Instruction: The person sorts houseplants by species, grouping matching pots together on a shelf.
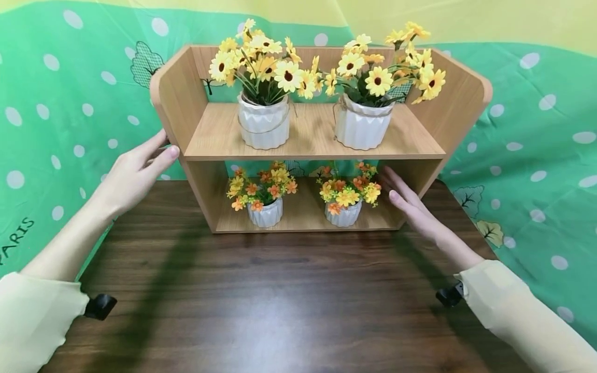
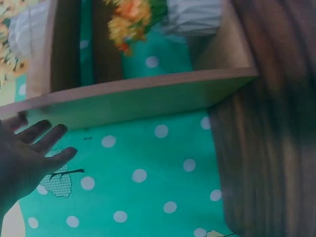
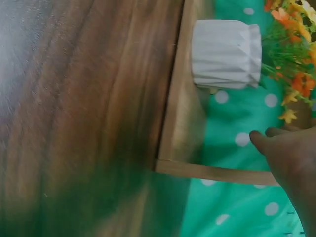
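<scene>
A two-tier wooden shelf [image 1: 317, 155] stands at the back of the table. On its upper board are a left white pot [image 1: 265, 124] and a right white pot [image 1: 364, 124], both with yellow daisies. Two smaller white pots, the lower left pot [image 1: 267, 213] and the lower right pot [image 1: 344, 213], carry orange and yellow flowers below. My left hand [image 1: 135, 173] is at the outside of the left side panel, fingers extended. My right hand [image 1: 412, 204] reaches into the lower tier between the flowers and the right panel, holding nothing; its far fingertips are partly hidden in the right wrist view.
Dark wooden table [image 1: 280, 290] lies in front of the shelf. A green cloth with white dots [image 1: 60, 119] hangs behind and at both sides. Small black devices are fixed at the left cuff [image 1: 42, 305] and right cuff [image 1: 494, 290].
</scene>
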Available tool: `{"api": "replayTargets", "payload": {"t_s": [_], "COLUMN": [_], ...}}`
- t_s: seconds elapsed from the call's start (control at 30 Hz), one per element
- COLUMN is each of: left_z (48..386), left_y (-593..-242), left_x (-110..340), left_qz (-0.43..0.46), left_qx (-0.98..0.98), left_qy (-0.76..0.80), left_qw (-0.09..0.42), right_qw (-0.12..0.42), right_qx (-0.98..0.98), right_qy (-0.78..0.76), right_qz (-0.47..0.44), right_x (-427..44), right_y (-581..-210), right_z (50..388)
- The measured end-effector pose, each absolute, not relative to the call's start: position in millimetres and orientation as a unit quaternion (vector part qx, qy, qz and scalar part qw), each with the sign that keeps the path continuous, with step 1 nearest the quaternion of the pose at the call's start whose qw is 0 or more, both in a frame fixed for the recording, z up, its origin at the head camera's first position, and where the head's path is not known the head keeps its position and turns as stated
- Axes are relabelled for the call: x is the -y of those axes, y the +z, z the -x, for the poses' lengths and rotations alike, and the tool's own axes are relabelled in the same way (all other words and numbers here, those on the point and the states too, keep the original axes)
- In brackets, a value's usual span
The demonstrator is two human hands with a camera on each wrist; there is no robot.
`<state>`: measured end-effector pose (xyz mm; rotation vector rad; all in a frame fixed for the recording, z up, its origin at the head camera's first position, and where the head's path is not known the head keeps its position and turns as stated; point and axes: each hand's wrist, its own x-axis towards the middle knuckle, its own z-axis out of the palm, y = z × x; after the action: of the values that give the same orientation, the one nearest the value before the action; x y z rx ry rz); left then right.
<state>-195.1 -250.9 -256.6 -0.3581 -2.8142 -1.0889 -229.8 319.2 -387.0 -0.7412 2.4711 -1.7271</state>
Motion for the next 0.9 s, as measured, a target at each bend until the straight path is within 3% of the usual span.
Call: {"api": "replayTargets", "payload": {"t_s": [0.27, 0.47, 0.9], "left_z": [167.4, 152.0, 153.9], "left_y": [-272.2, -294.4, -322.1], "left_x": [241.4, 226.7, 192.7], "left_qz": [0.171, 0.304, 0.383], "left_qx": [0.903, 0.872, 0.9], "left_qy": [-0.348, -0.239, -0.1], "left_qw": [0.186, 0.301, 0.183], "right_qw": [0.001, -0.009, -0.071], "right_qx": [-0.86, -0.901, -0.939], "right_qy": [-0.454, -0.366, -0.154], "right_qz": [0.235, 0.233, 0.3], "right_x": [-325.2, -320.7, -302.1], "right_y": [-357.7, -345.1, -327.1], "right_z": [224.6, 220.8, 204.7]}}
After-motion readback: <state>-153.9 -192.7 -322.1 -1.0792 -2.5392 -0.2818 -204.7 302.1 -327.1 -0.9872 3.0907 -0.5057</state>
